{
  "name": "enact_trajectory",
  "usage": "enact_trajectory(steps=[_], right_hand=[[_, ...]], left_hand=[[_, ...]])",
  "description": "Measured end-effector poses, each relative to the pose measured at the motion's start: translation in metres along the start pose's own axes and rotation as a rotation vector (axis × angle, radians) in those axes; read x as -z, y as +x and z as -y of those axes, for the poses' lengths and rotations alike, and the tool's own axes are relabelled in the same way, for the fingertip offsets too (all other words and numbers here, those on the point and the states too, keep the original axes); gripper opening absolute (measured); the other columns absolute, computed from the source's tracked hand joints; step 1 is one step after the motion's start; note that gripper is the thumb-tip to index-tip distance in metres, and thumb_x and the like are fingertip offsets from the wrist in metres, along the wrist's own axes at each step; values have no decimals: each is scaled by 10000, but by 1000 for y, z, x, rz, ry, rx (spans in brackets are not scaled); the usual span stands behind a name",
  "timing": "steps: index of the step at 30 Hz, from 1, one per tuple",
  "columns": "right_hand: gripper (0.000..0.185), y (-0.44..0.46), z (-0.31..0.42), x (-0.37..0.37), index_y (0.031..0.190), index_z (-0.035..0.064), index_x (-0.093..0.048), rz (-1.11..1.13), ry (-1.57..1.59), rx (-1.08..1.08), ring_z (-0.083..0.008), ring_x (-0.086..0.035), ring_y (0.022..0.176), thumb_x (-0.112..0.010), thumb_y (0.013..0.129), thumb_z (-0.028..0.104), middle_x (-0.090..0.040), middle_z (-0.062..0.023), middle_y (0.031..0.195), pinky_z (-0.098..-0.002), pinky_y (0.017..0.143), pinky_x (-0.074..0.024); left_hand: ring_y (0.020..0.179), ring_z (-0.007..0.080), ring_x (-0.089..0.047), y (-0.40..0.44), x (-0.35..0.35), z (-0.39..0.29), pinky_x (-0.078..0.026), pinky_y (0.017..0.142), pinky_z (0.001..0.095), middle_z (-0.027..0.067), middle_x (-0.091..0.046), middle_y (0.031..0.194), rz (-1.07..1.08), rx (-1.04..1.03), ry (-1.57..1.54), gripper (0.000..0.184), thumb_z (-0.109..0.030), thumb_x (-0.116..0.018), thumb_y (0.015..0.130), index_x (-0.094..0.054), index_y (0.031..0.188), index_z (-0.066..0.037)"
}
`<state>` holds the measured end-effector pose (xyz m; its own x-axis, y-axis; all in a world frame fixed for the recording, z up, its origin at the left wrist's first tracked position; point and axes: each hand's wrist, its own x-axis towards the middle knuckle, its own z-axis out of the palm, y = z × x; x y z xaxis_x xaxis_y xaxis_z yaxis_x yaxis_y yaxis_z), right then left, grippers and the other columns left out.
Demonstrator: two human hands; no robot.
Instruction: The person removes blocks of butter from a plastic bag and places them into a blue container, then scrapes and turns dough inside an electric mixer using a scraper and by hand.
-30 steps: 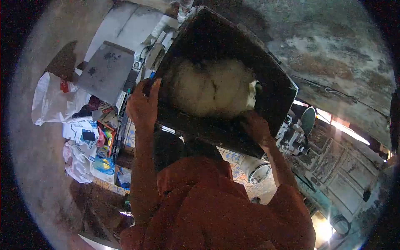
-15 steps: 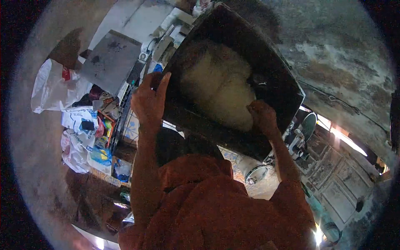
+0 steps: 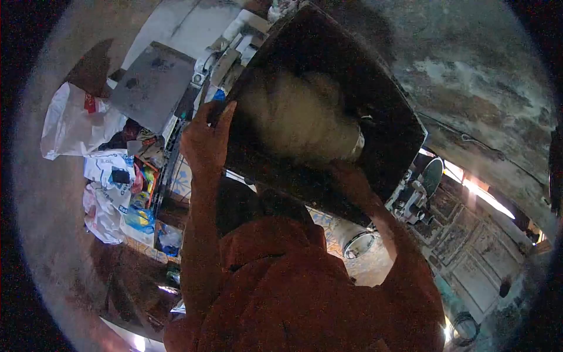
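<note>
A dark, deep tub (image 3: 387, 76) lies in front of me, tilted in view. Inside it a pale beige mass (image 3: 293, 117) is smeared by motion, with a small whitish piece at its right end. My left hand (image 3: 206, 138) grips the tub's left rim, the thumb on top and the fingers round the edge. My right hand (image 3: 349, 179) reaches into the tub at the lower edge of the pale mass. Its fingers are dark and blurred, so whether they hold anything is hidden.
White plastic bags (image 3: 79, 123) and colourful packets lie at the left, below a grey flat panel (image 3: 152, 85). Metal machine parts (image 3: 416, 202) adjoin the tub's right side. A round whitish container (image 3: 359, 243) stands on the patterned floor. A wooden door (image 3: 469, 246) is at the lower right.
The pale mass has shifted and changed shape inside the tub. My right hand has moved left and lower, against the mass. My left hand stays at the rim.
</note>
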<state>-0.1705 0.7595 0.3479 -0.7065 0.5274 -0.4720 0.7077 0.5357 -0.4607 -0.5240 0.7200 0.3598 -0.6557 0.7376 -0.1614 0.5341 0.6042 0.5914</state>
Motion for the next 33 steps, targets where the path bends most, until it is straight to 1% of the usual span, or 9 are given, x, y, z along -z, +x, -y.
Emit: enact_trajectory(steps=[5, 9, 11, 13, 16, 20, 27, 29, 33], right_hand=[[565, 21, -35, -71, 1361, 192, -491, 76, -595, 393, -382, -474, 1256, -645, 818, 201, -489, -146, 1383, -507, 1054, -383], [567, 66, -13, -39, 1346, 165, -509, -69, -409, 493, -394, -458, 1266, -667, 803, 187, -479, -173, 1396, -525, 1093, -325], [589, 68, -25, -35, 1336, 133, -522, 68, -419, -6, -402, -450, 1268, -714, 781, 191, -462, -188, 1413, -546, 1089, -317], [539, 40, -25, -6, 1291, 95, -549, -375, -324, 2, -401, -494, 1223, -729, 794, 204, -494, -200, 1372, -512, 1051, -381], [454, 18, -55, 11, 1250, 83, -565, -597, -82, -182, -378, -570, 1122, -703, 844, 231, -555, -191, 1278, -445, 945, -472], [406, -7, -31, 44, 1223, 71, -572, -435, 52, -426, -348, -620, 1028, -689, 867, 226, -595, -172, 1179, -404, 859, -509], [484, -15, -14, -1, 1256, 92, -572, -400, -102, -28, -319, -609, 1097, -701, 791, 127, -615, -162, 1202, -416, 945, -491], [549, 2, 10, 0, 1309, 115, -555, 147, -130, -92, -314, -571, 1182, -674, 774, 83, -595, -150, 1271, -449, 1049, -425], [623, 42, -25, -82, 1350, 124, -533, -209, -435, 552, -313, -552, 1211, -659, 744, 51, -604, -142, 1267, -477, 1087, -377]], left_hand=[[810, 348, -694, 0, -2, 2, -527, 721, 438, 142, -720, 894, -15, 1, 43, 454, -522, -665, 851, -711, 1015, -102], [801, 334, -699, 1, -5, 5, -534, 723, 421, 128, -724, 895, -70, -55, 27, 446, -514, -674, 845, -716, 1019, -106], [798, 331, -701, 0, -6, 10, -535, 725, 418, 124, -725, 894, -80, -77, 29, 442, -510, -679, 841, -718, 1016, -105], [807, 327, -701, 2, -4, 4, -535, 725, 414, 119, -726, 895, -29, -32, 22, 439, -504, -688, 836, -720, 1007, -101], [816, 327, -701, 0, -2, 0, -534, 728, 409, 120, -727, 892, -29, -28, -8, 435, -497, -688, 840, -722, 1003, -95], [821, 332, -701, 1, -2, 2, -531, 735, 409, 117, -729, 897, -33, -56, 24, 426, -489, -686, 845, -724, 1015, -100], [847, 324, -702, 1, -6, 4, -535, 753, 412, 110, -729, 910, -22, -17, 19, 419, -498, -684, 844, -723, 1005, -114], [845, 329, -702, -2, -1, -3, -536, 751, 415, 113, -728, 911, -29, -16, 47, 422, -501, -683, 843, -720, 1012, -116], [854, 344, -698, 1, -3, 4, -537, 760, 424, 125, -725, 915, -22, -29, 49, 436, -509, -685, 838, -714, 1034, -120]])
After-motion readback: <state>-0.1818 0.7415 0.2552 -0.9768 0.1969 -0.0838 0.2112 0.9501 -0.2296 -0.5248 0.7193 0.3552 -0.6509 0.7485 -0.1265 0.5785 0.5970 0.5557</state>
